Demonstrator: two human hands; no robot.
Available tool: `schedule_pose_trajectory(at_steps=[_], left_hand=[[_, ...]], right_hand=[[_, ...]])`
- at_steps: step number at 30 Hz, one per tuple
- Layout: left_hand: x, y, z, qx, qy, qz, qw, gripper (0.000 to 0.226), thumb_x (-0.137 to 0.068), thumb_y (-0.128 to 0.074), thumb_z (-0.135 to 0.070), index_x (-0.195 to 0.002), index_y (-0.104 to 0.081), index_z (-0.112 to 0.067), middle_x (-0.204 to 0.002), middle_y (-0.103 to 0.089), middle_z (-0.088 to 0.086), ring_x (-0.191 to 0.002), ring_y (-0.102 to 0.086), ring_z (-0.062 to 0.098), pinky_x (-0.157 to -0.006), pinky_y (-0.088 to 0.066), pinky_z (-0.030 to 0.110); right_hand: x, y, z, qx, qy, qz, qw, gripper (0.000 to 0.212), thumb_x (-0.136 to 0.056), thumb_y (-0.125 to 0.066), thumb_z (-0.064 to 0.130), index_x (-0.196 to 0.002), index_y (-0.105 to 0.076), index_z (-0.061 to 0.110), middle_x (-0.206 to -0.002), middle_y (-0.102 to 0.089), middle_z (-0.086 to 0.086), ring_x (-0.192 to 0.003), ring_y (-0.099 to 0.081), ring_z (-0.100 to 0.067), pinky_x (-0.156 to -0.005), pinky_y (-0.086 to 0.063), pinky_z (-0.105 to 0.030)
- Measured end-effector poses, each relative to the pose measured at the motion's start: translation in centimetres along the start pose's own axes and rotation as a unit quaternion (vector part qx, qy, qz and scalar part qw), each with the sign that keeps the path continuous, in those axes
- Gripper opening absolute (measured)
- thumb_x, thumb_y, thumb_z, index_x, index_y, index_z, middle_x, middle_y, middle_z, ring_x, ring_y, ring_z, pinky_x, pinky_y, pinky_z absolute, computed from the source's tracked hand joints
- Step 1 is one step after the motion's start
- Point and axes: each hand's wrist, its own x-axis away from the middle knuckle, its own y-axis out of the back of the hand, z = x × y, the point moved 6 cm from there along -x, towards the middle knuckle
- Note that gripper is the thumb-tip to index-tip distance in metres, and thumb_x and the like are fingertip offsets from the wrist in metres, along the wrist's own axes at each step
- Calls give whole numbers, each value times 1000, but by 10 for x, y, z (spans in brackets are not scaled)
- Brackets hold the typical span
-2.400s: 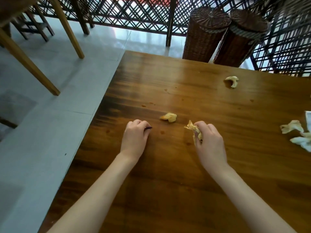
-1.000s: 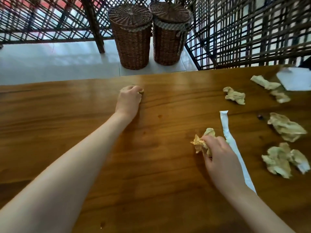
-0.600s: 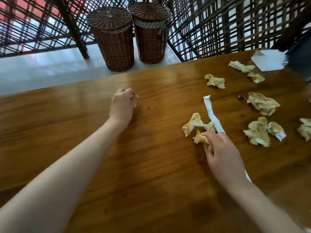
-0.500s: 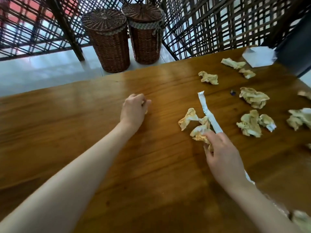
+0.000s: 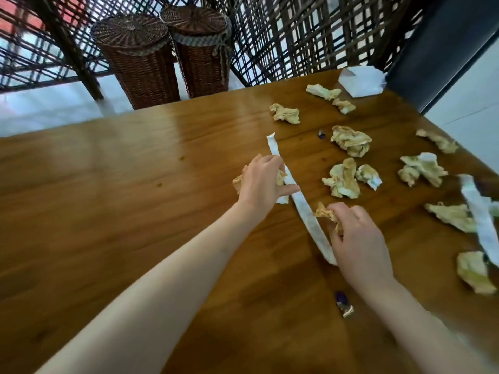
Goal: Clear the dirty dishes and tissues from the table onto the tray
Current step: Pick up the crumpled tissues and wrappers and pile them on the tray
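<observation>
**Two full hands, one paper strip lying between them**

Both my hands already hold something. My left hand (image 5: pixel 261 182) has its fingers curled round a wad of stained tissue (image 5: pixel 280 178), with more of it poking out on the wrist side. My right hand (image 5: pixel 357 238) pinches a second crumpled tissue (image 5: pixel 324 213) at the fingertips.

The long white paper strip (image 5: pixel 302 211) lies flat on the wooden table (image 5: pixel 135 198) between them. Its long axis runs from a far tip beyond my left hand down to a near end tucked just under my right. My left thumb rests on or just beside its middle; I cannot tell which.

Either hand could reach it, though I judge the left better placed to catch it mid-length.

More loose tissues (image 5: pixel 343 179) lie scattered to the right, nearer my right hand. No tray or dish shows in view, so most of the clearing remains.
</observation>
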Motion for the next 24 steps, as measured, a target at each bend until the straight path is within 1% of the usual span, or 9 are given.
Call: schedule_pose_trajectory(at_steps=[5,7,9,12,14,16,20,22,24], left_hand=[[-3,-18,0,-96,64,-40,992,44,-75,-71,-48,-100,-58,-15,-119,-56,4,-117,-44,25,-99,-30,45],[-3,-23,2,-152,98,-37,983,49,-77,-66,-53,-110,-54,-19,-134,-45,8,-132,-30,32,-107,-21,56],[-2,-26,6,-194,145,-29,970,55,-78,-60,-58,-121,-47,-26,-146,-31,11,-139,-16,37,-107,-11,64],[0,-29,9,-216,196,-18,956,60,-78,-55,-61,-130,-35,-38,-148,-25,13,-137,-17,39,-105,-18,65],[2,-29,8,-226,211,-19,951,58,-79,-53,-58,-131,-34,-40,-145,-28,13,-132,-24,38,-103,-26,62],[3,-28,4,-231,204,-39,951,54,-81,-53,-52,-131,-39,-36,-139,-35,13,-124,-31,36,-100,-33,52],[2,-33,-12,-170,154,-63,971,47,-84,-61,-23,-129,-49,-25,-125,-49,12,-109,-40,30,-88,-35,31],[-1,-37,-19,-120,165,-58,977,49,-83,-61,-9,-129,-50,-24,-120,-52,10,-106,-44,27,-83,-37,28],[-3,-40,-26,-96,170,-52,979,50,-84,-57,0,-128,-51,-22,-117,-54,9,-104,-47,26,-83,-43,31]], right_hand=[[-21,1,-31,0,18,11,1000,36,-86,-61,4,-121,-58,11,-97,-59,-7,-83,-57,-19,-60,-51,-27],[-31,1,-40,-5,29,12,999,36,-86,-62,3,-121,-58,11,-96,-59,-8,-82,-58,-19,-60,-50,-26],[-42,0,-48,-9,36,19,999,34,-87,-60,4,-120,-58,12,-93,-59,-7,-80,-56,-19,-60,-52,-30],[-61,-2,-58,-10,47,25,999,30,-89,-58,6,-118,-58,13,-93,-58,-6,-82,-55,-19,-62,-53,-32],[-73,-1,-62,-9,47,23,999,29,-89,-57,7,-117,-58,13,-95,-58,-6,-82,-55,-18,-62,-52,-30],[-83,-1,-66,-9,49,26,998,30,-89,-58,7,-118,-58,12,-96,-58,-7,-83,-55,-19,-61,-51,-29],[-100,-1,-71,-6,68,48,996,31,-88,-56,7,-118,-56,14,-94,-56,-5,-83,-54,-18,-60,-51,-31],[-108,1,-73,-6,79,53,995,30,-88,-55,6,-117,-56,14,-94,-56,-6,-84,-54,-19,-62,-52,-32],[-118,4,-78,-8,83,56,995,29,-88,-55,6,-116,-55,13,-96,-56,-6,-86,-54,-20,-65,-52,-32]])
